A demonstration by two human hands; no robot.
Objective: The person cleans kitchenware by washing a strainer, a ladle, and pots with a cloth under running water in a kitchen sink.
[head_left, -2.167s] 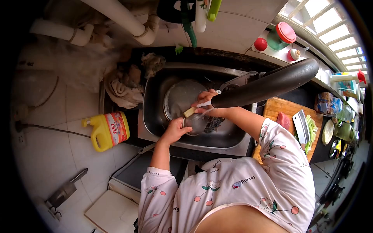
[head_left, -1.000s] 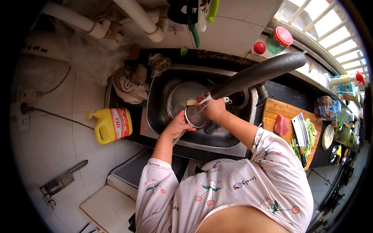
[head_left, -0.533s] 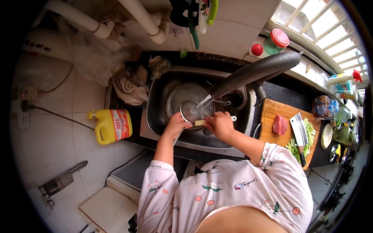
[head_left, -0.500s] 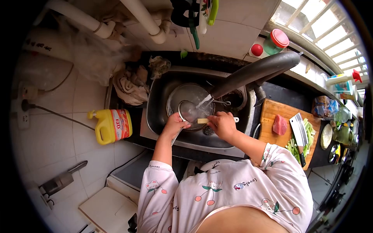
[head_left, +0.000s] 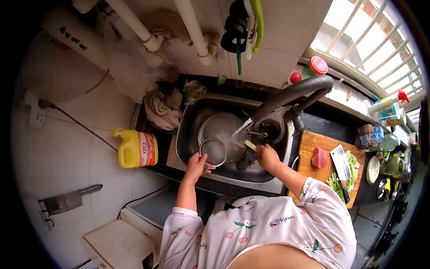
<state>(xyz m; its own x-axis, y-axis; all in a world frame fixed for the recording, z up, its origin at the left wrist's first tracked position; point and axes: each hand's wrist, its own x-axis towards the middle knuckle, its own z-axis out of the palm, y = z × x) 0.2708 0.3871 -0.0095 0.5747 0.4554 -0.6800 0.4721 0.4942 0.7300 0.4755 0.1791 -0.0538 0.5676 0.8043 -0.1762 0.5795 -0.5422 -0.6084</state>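
My left hand point(head_left: 196, 167) is closed on the rim or handle of a small round strainer point(head_left: 213, 152), held over the front of the metal sink point(head_left: 188, 134). In my right hand point(head_left: 267, 158) is a pale yellowish stick-like piece point(head_left: 250, 145); its exact kind is unclear, and the fingers cover part of it. Behind the strainer, a round basin point(head_left: 210, 123) stands in the sink. Water runs into it from the grey faucet point(head_left: 293, 92). A dark, rough-looking patch point(head_left: 246, 160) lies on the sink bottom beside my right hand.
A cutting board point(head_left: 309, 148) on the right bears raw meat point(head_left: 319, 158), a cleaver point(head_left: 341, 163) and cut green stalks point(head_left: 354, 166). Left of the sink stands a yellow detergent jug point(head_left: 134, 150). Crumpled rags point(head_left: 163, 107) lie at the sink's back left corner.
My hands have moved apart. The strainer now hangs lower and nearer me, and the pale piece has tilted and moved right, away from it. The whole view has shifted slightly.
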